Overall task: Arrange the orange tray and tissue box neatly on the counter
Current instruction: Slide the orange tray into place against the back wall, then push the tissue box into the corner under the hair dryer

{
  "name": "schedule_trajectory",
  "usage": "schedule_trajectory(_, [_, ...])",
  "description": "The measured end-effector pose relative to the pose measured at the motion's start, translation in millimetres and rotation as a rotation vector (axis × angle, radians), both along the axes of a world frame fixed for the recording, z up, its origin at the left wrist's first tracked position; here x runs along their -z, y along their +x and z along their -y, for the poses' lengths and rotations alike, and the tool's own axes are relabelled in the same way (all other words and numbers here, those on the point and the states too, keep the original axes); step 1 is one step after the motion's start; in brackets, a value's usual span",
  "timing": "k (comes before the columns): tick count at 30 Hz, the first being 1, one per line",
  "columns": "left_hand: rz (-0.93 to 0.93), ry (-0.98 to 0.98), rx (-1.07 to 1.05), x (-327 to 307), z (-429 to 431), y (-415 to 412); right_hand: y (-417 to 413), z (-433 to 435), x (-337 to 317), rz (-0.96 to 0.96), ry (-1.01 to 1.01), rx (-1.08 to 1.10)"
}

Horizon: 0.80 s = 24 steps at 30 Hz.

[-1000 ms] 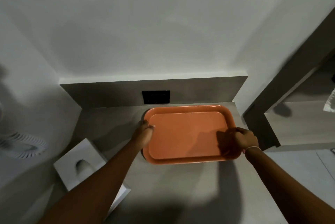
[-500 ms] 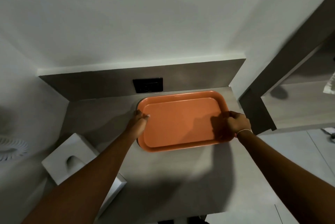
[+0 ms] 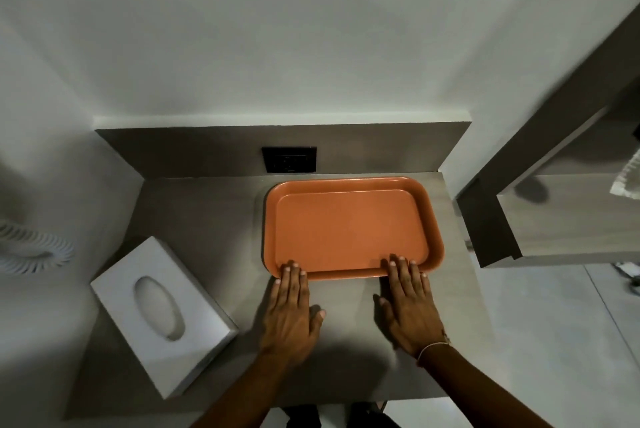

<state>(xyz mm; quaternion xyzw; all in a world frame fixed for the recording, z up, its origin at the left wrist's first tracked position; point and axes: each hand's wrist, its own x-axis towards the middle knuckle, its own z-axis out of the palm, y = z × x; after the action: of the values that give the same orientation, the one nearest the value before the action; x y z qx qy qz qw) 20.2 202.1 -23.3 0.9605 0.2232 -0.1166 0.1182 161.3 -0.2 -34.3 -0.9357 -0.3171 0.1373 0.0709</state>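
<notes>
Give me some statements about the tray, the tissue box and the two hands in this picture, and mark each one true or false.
1. The orange tray is empty. True.
2. The tissue box lies inside the tray. False: it sits on the counter, apart to the tray's left.
3. The left hand and right hand lie flat, fingertips at the tray's near rim. True.
4. The right hand grips the tissue box. False: it holds nothing.
</notes>
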Motion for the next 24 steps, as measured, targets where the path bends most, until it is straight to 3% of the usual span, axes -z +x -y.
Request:
schedule_trajectory(17, [0.042, -0.010, 0.010, 3, -20, 18, 20, -19, -8, -0.031, -0.061, 0.012])
schedule_trajectory(20, [0.143, -0.043, -0.089, -12, -29, 11, 13, -31, -15, -0.020, 0.028, -0.007])
schedule_trajectory(24, [0.336, -0.066, -0.327, -40, -65, -40, -15, -84, -24, -0.107, 0.195, -0.188])
